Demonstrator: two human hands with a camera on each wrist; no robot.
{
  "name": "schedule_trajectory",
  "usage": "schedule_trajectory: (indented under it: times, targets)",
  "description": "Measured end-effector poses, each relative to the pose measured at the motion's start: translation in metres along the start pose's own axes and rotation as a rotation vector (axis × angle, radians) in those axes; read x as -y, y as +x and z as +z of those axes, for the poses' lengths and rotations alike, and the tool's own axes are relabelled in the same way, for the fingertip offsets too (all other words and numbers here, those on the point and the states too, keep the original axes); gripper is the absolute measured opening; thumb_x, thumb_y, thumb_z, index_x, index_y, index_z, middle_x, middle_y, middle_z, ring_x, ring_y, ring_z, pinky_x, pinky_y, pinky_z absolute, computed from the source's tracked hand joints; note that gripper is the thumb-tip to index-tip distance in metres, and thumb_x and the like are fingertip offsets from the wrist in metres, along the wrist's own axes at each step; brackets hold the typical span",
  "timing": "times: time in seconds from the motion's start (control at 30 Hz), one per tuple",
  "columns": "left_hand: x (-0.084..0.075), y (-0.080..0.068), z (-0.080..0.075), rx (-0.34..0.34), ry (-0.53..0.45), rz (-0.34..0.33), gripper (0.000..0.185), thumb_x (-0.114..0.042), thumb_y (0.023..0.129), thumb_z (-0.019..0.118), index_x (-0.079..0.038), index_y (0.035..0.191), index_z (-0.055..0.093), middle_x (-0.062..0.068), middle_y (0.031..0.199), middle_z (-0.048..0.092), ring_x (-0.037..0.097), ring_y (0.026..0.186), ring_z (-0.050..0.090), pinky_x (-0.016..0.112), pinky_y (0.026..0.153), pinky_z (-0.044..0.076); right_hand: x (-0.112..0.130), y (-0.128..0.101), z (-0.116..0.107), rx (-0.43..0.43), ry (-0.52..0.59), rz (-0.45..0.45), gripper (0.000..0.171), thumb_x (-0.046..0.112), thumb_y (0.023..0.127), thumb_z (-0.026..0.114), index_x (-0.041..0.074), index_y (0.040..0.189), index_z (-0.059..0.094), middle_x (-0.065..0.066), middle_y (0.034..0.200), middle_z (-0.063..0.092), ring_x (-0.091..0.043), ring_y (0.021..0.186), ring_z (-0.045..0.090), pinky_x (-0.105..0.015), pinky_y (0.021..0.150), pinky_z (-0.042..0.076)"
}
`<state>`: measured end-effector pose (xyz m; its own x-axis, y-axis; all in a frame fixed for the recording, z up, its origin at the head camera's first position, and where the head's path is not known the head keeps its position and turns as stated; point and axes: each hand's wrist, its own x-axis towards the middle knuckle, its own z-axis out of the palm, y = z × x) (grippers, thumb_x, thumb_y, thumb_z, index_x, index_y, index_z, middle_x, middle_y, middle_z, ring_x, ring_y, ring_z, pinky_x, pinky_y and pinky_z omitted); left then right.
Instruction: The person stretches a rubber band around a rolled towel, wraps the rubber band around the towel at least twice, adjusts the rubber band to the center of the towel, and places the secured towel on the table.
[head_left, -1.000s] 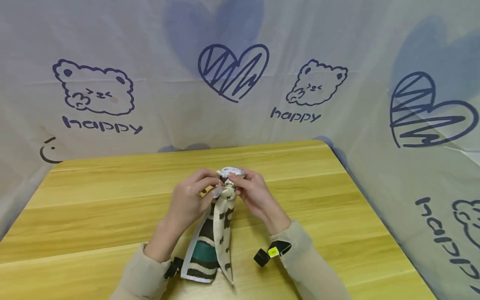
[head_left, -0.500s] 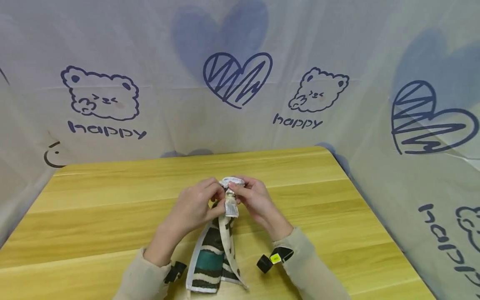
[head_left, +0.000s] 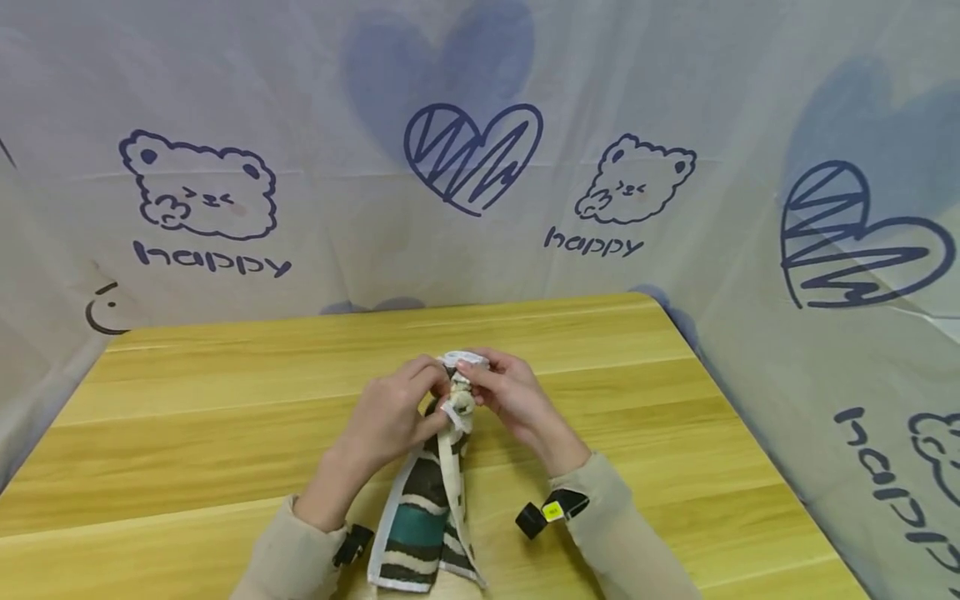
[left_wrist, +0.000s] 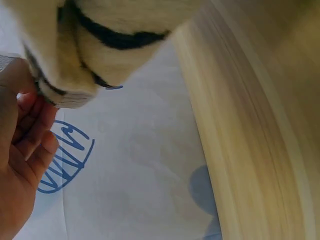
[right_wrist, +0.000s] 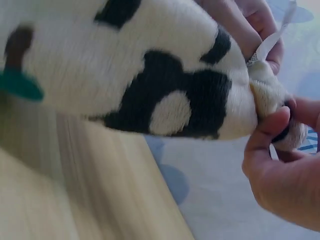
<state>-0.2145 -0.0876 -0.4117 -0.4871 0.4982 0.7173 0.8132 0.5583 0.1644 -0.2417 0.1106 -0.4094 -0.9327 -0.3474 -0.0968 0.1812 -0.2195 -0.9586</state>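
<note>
Patterned cloth, gathered and held between two hands. Your left grip (head_left: 392, 412) pinched a short white edge (head_left: 453, 415) of the patterned cloth (head_left: 418, 527), while your right grip (head_left: 519, 400), just beside it, held the gathered top (head_left: 463, 358) between thumb and fingers. The upper end of the cloth thus lay between the two grips; the rest hung below them, toward you, its lower panels parted. Whether the lower hem touched the surface (head_left: 637, 417) could not be told. A small rounded bunch (head_left: 464, 404) sat between the grips, apparently a loop or knot, its inner path hidden by your fingers.

Likely faults, by judgement: (a) the left grip had only a little edge to hold, so a sharp pull could have drawn it free; (b) the cloth looked thick and soft, so a slackened right thumb could have let the bunch spring open; (c) uneven pulling by the two grips could have dragged the bunch sideways and skewed the panels; (d) the black wrist unit (head_left: 352, 545), behind the left grip and close to the hanging cloth, could have snagged it had your left forearm swung inward.
</note>
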Motion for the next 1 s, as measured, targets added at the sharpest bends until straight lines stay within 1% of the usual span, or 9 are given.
schedule_trajectory:
  times: [0.13,0.2,0.3,0.47,0.6,0.7,0.83,0.9,1.0]
  targets:
    - [0.004,-0.001,-0.002,-0.043,-0.034,-0.002,0.033,-0.001,0.07,0.084,-0.009,0.089,0.059,0.003,0.093,0.065,0.012,0.073,0.062,0.025,0.056,0.052,0.004,0.0,-0.002,0.096,-0.052,-0.003,0.042,0.009,0.102,0.06,-0.009,0.14,0.054,-0.002,0.102,0.064,-0.008,0.074,0.051,-0.019,0.062,0.042]
    - [0.005,-0.001,-0.002,-0.056,-0.043,0.003,0.034,0.0,0.069,0.085,-0.008,0.09,0.059,0.004,0.093,0.065,0.012,0.073,0.063,0.025,0.057,0.052,0.004,0.0,-0.004,0.112,-0.079,-0.013,0.041,0.009,0.101,0.062,-0.009,0.138,0.056,-0.001,0.099,0.066,-0.009,0.072,0.051,-0.02,0.061,0.041]
    - [0.004,0.0,-0.001,-0.073,-0.047,0.023,0.033,0.0,0.07,0.085,-0.007,0.09,0.061,0.004,0.093,0.065,0.012,0.073,0.063,0.024,0.058,0.053,0.004,0.001,-0.004,0.077,-0.123,-0.04,0.037,0.01,0.099,0.065,-0.01,0.131,0.062,0.001,0.092,0.067,-0.009,0.069,0.05,-0.02,0.059,0.041]
    - [0.0,0.002,0.001,-0.091,-0.076,0.071,0.024,0.003,0.072,0.075,-0.004,0.092,0.064,0.006,0.095,0.067,0.013,0.073,0.065,0.024,0.06,0.055,0.002,0.001,-0.002,-0.048,-0.223,-0.118,0.028,0.011,0.098,0.072,-0.009,0.117,0.069,0.002,0.087,0.069,-0.009,0.065,0.052,-0.02,0.057,0.044]
    - [-0.002,0.004,0.001,-0.069,-0.158,0.091,0.019,0.006,0.076,0.067,-0.003,0.093,0.064,0.007,0.093,0.068,0.012,0.072,0.065,0.019,0.063,0.055,0.0,0.0,0.0,-0.098,-0.292,-0.183,0.024,0.01,0.096,0.075,-0.008,0.112,0.071,0.001,0.084,0.069,-0.009,0.063,0.053,-0.02,0.056,0.044]
    - [-0.004,0.003,-0.001,-0.007,-0.237,0.036,0.021,0.008,0.077,0.067,-0.006,0.091,0.06,0.002,0.085,0.063,0.009,0.071,0.06,0.017,0.062,0.052,-0.003,0.0,0.001,-0.108,-0.327,-0.211,0.022,0.009,0.096,0.075,-0.008,0.11,0.072,0.001,0.08,0.068,-0.009,0.061,0.053,-0.021,0.055,0.044]
    - [-0.006,0.002,-0.002,0.095,-0.349,-0.139,0.024,0.007,0.082,0.069,-0.012,0.091,0.057,-0.005,0.078,0.054,0.004,0.065,0.05,0.02,0.054,0.046,-0.007,0.001,0.002,-0.128,-0.336,-0.218,0.021,0.009,0.096,0.075,-0.008,0.108,0.073,0.002,0.077,0.066,-0.008,0.058,0.052,-0.021,0.053,0.044]
    - [-0.007,0.002,-0.001,0.119,-0.415,-0.22,0.023,0.007,0.085,0.067,-0.011,0.095,0.058,-0.005,0.078,0.054,0.003,0.062,0.046,0.022,0.052,0.043,-0.008,0.001,0.003,-0.139,-0.321,-0.216,0.021,0.007,0.095,0.075,-0.009,0.107,0.072,0.002,0.077,0.067,-0.008,0.059,0.052,-0.021,0.054,0.044]
    - [-0.007,0.002,0.001,0.119,-0.498,-0.297,0.019,0.007,0.091,0.064,-0.008,0.103,0.06,-0.004,0.078,0.056,0.004,0.058,0.045,0.023,0.05,0.042,-0.01,0.002,0.003,-0.16,-0.303,-0.208,0.021,0.006,0.095,0.075,-0.01,0.107,0.072,0.001,0.079,0.068,-0.009,0.06,0.053,-0.021,0.054,0.044]
